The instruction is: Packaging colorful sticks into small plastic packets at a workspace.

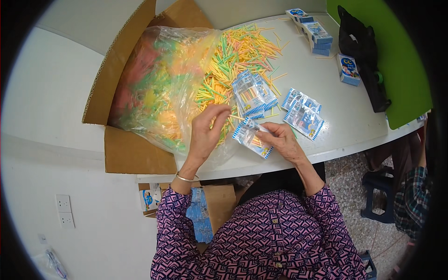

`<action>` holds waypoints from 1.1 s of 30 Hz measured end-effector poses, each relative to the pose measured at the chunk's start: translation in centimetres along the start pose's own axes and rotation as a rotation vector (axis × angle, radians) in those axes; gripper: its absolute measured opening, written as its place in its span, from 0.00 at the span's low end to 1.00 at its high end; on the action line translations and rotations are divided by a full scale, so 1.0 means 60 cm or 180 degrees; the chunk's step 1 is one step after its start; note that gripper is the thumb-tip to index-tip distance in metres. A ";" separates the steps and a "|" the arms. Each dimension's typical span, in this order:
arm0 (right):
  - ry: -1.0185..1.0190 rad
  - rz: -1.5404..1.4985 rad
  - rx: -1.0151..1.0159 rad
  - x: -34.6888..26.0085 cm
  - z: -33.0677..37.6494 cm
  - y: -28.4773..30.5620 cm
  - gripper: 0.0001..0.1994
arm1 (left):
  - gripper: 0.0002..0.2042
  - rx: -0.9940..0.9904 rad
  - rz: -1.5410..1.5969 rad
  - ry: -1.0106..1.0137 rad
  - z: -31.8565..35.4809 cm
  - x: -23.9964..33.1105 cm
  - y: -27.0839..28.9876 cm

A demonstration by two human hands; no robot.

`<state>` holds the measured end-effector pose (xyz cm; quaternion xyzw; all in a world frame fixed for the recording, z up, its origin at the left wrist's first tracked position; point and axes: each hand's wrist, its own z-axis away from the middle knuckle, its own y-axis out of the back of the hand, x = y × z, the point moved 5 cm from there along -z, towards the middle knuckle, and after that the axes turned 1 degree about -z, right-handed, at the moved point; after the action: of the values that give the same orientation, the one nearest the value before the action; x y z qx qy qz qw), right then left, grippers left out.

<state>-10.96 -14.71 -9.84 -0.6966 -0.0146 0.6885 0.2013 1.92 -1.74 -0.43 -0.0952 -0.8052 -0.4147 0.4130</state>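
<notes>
I log the packet [255, 145] in the right hand [281, 140], above the bench [347, 126] just inside its near edge; coloured sticks show inside it, so I judge it part-filled. Loose sticks [247, 44] lie in a large heap toward the far edge, spilling from the bag [179, 70] in the carton [140, 151] at the left end, so much material remains. A packet pile [252, 95] overlaps the heap; another packet group [304, 115] lies near the near edge, right of the hands. I cannot tell whether all are filled. Pose: both forearms reach in over the near edge and converge. The left hand [208, 128] pinches a pale stick [237, 117], wrist raised, fingers curled, beside the packet's upper end; the right grasps the packet, thumb on top, tilted.
</notes>
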 end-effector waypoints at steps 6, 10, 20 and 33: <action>-0.0056 0.0230 -0.0060 -0.005 0.002 0.000 0.14 | 0.09 -0.0711 -0.1759 -0.1485 0.006 0.043 -0.021; -0.0149 0.0207 -0.0008 -0.001 0.003 0.007 0.14 | 0.09 -0.0872 -0.1804 -0.1412 0.001 0.049 -0.030; -0.0072 0.0629 -0.0048 0.002 0.007 0.011 0.13 | 0.08 -0.0993 -0.1757 -0.1260 0.001 0.052 -0.042; -0.0068 0.0393 0.0322 0.016 0.011 0.022 0.13 | 0.06 0.0779 0.1291 0.0941 -0.034 -0.092 0.027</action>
<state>-11.89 -15.44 -11.13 -0.6777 0.0610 0.7068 0.1933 7.47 -1.21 -2.96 -0.1423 -0.7448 -0.2326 0.6090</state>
